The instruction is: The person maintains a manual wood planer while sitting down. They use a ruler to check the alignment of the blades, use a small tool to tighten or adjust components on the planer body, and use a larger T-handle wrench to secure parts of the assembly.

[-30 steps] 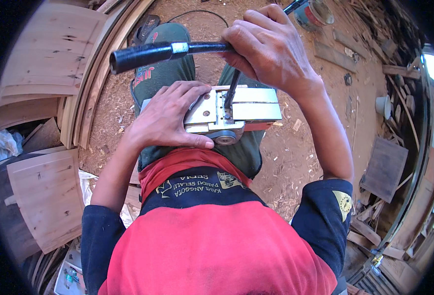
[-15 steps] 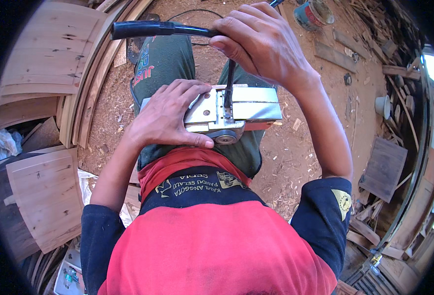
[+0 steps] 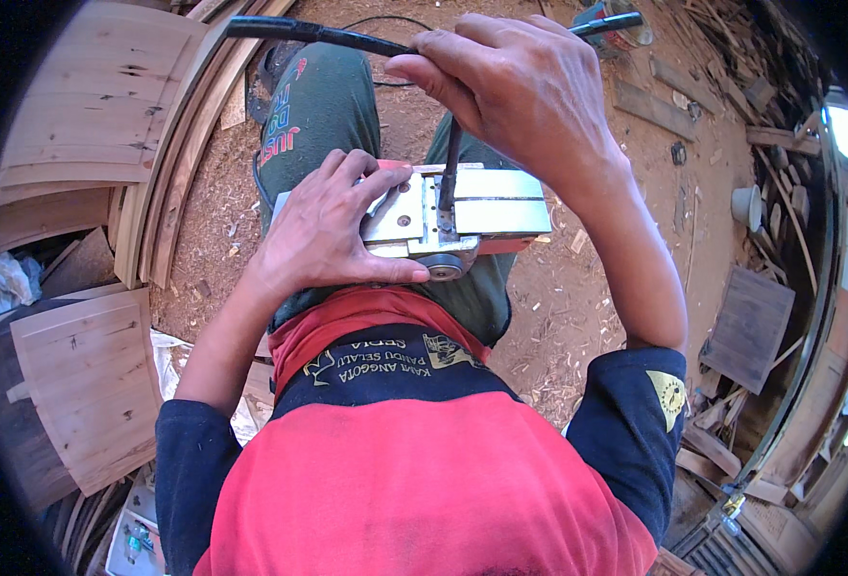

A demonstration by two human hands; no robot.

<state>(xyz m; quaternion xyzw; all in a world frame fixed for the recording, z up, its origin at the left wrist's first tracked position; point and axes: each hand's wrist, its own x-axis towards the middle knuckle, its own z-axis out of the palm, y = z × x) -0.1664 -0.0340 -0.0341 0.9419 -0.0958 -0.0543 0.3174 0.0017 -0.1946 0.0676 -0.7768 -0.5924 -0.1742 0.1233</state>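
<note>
An electric hand planer (image 3: 501, 213) lies sole-up across my thighs, its metal base plates facing me. My left hand (image 3: 333, 226) is wrapped over the planer's left end, thumb along the near side by the round metal wheel (image 3: 443, 267) and fingers over the far edge. Closed round the junction of a dark three-armed socket wrench (image 3: 313, 33) is my right hand (image 3: 520, 86). One wrench arm runs down into the slot between the planer's plates; the other two stick out left and right of my fist. The fastener under its tip is hidden.
Sawdust and wood shavings cover the floor (image 3: 577, 317). Wooden panels (image 3: 88, 384) and long boards stand at the left. A paint-stained bucket (image 3: 592, 29) is at the far right, partly behind my hand. Scrap wood and a white pail (image 3: 747, 207) line the right side.
The wrench's arms have turned and tilted, the left one rising and the right one showing more. My right hand has shifted slightly right and nearer; my left hand keeps holding the planer.
</note>
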